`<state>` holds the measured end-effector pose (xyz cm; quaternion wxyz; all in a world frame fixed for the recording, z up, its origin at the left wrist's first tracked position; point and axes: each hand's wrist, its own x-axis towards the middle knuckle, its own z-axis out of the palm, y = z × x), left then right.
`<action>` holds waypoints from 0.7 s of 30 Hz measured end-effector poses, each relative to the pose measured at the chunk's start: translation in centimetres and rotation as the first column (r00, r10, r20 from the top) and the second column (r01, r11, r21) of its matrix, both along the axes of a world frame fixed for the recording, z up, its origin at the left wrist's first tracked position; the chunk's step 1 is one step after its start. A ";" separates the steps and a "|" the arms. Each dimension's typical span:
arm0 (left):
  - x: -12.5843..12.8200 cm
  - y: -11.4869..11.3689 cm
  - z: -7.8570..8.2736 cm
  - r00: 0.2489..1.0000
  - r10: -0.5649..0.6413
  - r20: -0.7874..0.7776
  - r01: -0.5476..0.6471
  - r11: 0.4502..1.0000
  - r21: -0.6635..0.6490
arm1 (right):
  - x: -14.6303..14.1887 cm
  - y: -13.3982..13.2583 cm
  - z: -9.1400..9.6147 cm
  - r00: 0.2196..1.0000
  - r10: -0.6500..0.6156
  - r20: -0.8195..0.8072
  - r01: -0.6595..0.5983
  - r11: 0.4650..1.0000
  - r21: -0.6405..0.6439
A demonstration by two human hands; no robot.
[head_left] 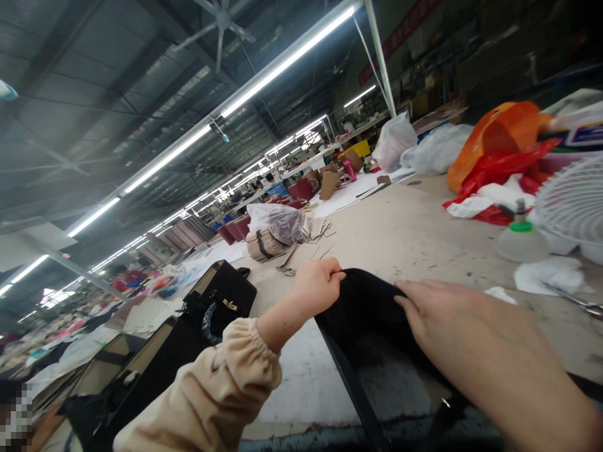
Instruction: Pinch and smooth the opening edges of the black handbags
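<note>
Ok, you're pinching the rim of the blk bag piece (372, 301) w/ both hands: L hand (316, 285) is closing thumb + fingers on the corner, R hand (452, 333) is gripping farther along, fingertips nearly together. It's sitting over the white sheet (301, 370), near you. For best results, you're wanting even tension, prob. w/o creasing the edge.

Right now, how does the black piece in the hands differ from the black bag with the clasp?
The left hand and right hand pinch the black piece; neither holds the black bag. The piece looks dark between the hands; the bag shows beige beside its front. Both have black surfaces.
</note>
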<state>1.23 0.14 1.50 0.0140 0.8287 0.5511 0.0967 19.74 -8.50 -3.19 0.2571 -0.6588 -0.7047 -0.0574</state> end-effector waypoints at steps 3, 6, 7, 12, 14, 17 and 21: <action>0.2 0.0 0.0 0.993 0.015 -0.118 -0.005 0.996 0.085 | -0.2 0.0 0.0 1.000 0.009 -0.002 -0.009 1.000 0.019; 0.1 -0.1 0.0 0.999 0.013 -0.041 -0.011 0.999 0.053 | -0.1 0.0 0.0 1.000 0.005 -0.003 -0.005 1.000 0.001; -0.2 -0.2 -0.1 0.999 0.006 0.042 -0.006 1.000 0.000 | -0.1 0.0 0.1 1.000 0.002 -0.001 -0.002 1.000 -0.006; -2.6 -0.8 -0.7 0.873 0.153 0.464 0.046 0.920 -0.389 | 0.1 -0.1 0.2 1.000 0.002 -0.014 -0.003 0.999 -0.036; -3.4 -1.1 -0.9 0.814 0.214 0.540 0.064 0.890 -0.450 | 0.1 -0.2 0.2 1.000 0.001 -0.024 -0.002 0.999 -0.041; -3.9 -1.3 -0.8 0.815 0.165 0.555 0.107 0.899 -0.426 | 0.2 -0.2 0.3 1.000 -0.002 -0.021 0.001 0.999 -0.044; -3.3 -1.3 -0.4 0.875 0.124 0.468 0.086 0.911 -0.403 | 0.2 -0.1 0.3 1.000 -0.015 -0.007 0.015 0.999 -0.051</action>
